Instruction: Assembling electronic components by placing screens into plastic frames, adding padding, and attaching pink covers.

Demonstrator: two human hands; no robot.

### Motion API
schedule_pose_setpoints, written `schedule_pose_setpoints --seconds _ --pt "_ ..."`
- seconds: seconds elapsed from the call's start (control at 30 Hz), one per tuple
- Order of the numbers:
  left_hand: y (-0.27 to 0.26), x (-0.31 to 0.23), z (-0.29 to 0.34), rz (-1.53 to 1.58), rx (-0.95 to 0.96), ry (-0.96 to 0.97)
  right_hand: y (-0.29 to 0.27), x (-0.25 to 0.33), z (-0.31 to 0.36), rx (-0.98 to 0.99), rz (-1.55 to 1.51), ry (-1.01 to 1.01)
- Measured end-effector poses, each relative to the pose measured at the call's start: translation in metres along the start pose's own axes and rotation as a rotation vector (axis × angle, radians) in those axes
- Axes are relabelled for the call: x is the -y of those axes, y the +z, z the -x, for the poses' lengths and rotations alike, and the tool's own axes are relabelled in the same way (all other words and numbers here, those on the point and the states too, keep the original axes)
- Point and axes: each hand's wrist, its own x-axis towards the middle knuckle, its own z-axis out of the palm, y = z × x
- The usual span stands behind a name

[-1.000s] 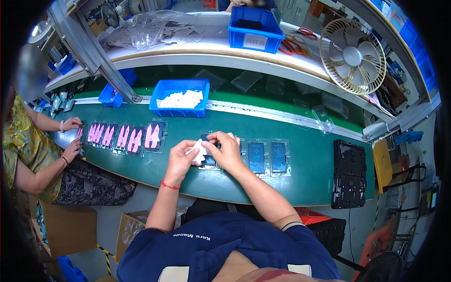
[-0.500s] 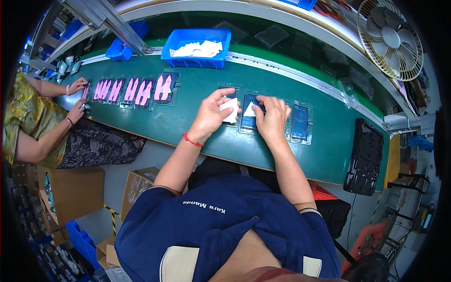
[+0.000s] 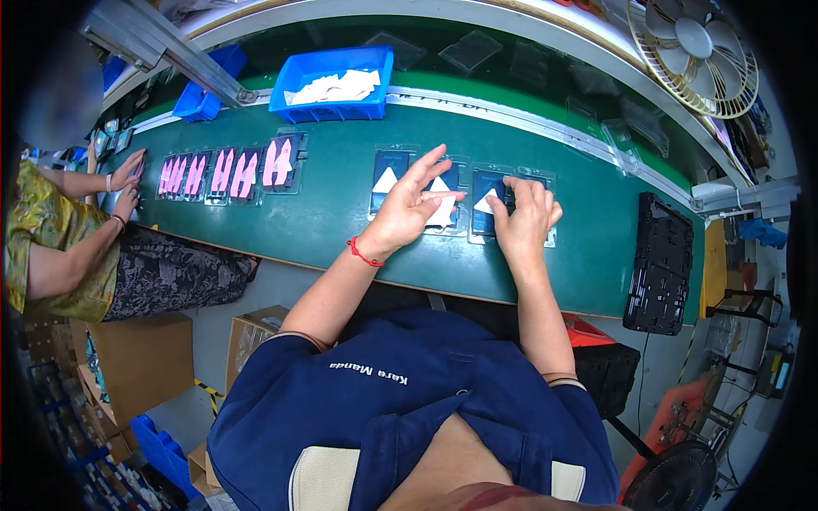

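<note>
My left hand (image 3: 407, 213) has its fingers stretched forward, with the thumb over several white pointed pieces (image 3: 440, 215). They sit above a dark rectangular piece in a clear plastic tray. My right hand (image 3: 524, 220) pinches a small white triangular piece (image 3: 486, 201) at the face of another dark blue rectangular piece (image 3: 482, 223) in its clear tray. The right palm hides part of the tray farthest right. Left of my left hand, a dark rectangle (image 3: 380, 198) in a tray bears a white triangle (image 3: 386, 179).
A blue bin (image 3: 332, 109) of white pieces stands at the back of the green table (image 3: 332, 230). Leftward, several trays carry pink pointed pieces (image 3: 245, 175). A co-worker's hands (image 3: 128, 187) are at the far left. At right lie a black molded tray (image 3: 659, 264) and a fan (image 3: 694, 38).
Both hands have shifted right along the trays. A white triangle now shows on the left dark rectangle, and my right hand has brought a triangle to the right-hand tray.
</note>
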Motion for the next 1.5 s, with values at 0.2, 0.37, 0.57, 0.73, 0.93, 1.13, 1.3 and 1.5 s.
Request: schedule_pose_setpoints --seconds 0.2,0.37,0.57,0.73,0.93,1.13,1.3,1.5 --pt "0.02 -0.002 -0.006 -0.004 0.069 0.098 -0.002 0.013 0.004 0.131 -0.431 -0.099" --pt "0.023 -0.006 -0.002 0.065 0.129 0.047 -0.01 0.012 0.003 0.224 -0.597 -0.093" --pt "0.025 -0.001 -0.003 0.095 0.175 0.059 -0.006 0.005 0.007 0.344 -0.845 0.191" --pt "0.011 -0.013 -0.005 -0.246 0.138 0.167 -0.015 -0.01 0.001 0.033 -1.091 0.332" --pt "-0.094 -0.057 -0.074 -0.521 -0.4 0.473 -0.047 -0.059 0.01 -0.021 0.085 -0.381" --pt "-0.17 -0.055 -0.126 -0.922 -0.592 0.245 -0.048 -0.043 0.024 0.194 0.037 -0.332" --pt "-0.174 -0.079 -0.089 -0.834 -0.798 0.628 -0.035 -0.023 0.024 0.372 0.237 -0.376" --pt "-0.316 -0.134 -0.013 -0.957 -1.57 0.683 -0.013 0.009 0.022 0.395 0.246 -0.35"
